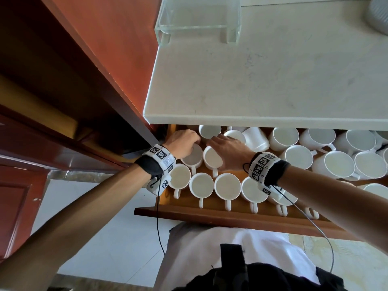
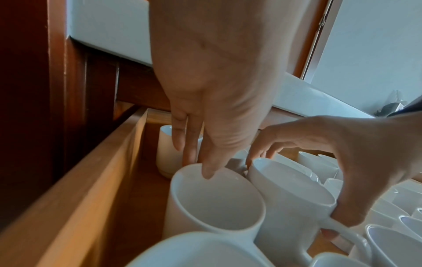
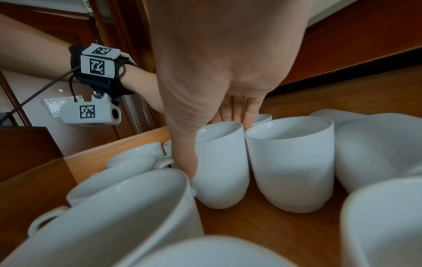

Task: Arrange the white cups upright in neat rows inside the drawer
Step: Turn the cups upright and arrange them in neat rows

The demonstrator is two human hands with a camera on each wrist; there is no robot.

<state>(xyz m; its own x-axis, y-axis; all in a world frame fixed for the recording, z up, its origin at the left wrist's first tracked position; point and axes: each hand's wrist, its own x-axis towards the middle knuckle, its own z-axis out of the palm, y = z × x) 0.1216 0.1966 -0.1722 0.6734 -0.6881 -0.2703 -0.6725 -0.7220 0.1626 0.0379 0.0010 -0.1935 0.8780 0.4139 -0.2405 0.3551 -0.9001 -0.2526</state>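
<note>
The wooden drawer (image 1: 210,215) stands pulled out and holds several white cups. A front row of upright cups (image 1: 201,186) has its handles pointing at me. Behind that row, my left hand (image 1: 184,141) pinches the far rim of an upright cup (image 1: 192,158), thumb inside the rim (image 2: 207,173) and fingers behind the wall. My right hand (image 1: 222,143) grips the neighbouring upright cup (image 1: 212,158). Its thumb (image 3: 189,162) runs down the near side by the handle and its fingers reach over the far rim. The two held cups (image 2: 214,198) (image 2: 292,198) stand side by side.
A pale countertop (image 1: 252,80) overhangs the back of the drawer and hides the cups there. One cup (image 1: 257,139) lies tipped behind my right hand. Loosely placed cups (image 1: 336,164) fill the right side. A glass stand (image 1: 197,17) sits on the counter. A dark wooden cabinet (image 1: 84,80) borders the left.
</note>
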